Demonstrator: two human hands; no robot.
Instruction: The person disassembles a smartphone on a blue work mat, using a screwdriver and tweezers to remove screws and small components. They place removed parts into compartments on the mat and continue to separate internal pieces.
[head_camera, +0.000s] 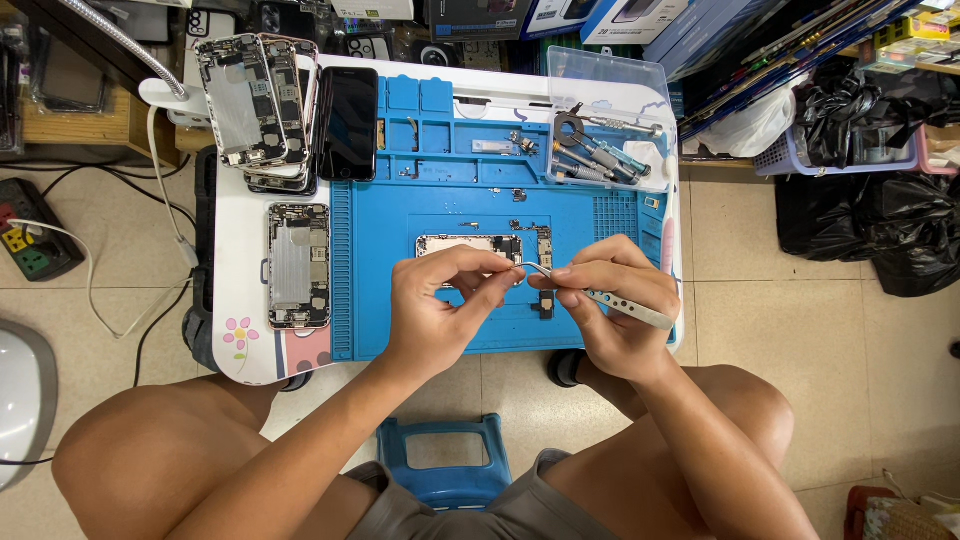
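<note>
Metal tweezers (600, 293) pinched in right hand (615, 310), tip meeting left hand (440, 305) fingertips clenched on something too small to tell, above opened phone (480, 246) on blue mat (400, 320). Best kept low, steady, wrists braced.

A small white table (232, 330) carries a blue work mat (440, 180). On the bare white strip at the left lies an open phone frame (298, 265), with a stack of phone frames (258, 100) behind it. A clear tool tray (610, 120) sits at the far right.
</note>
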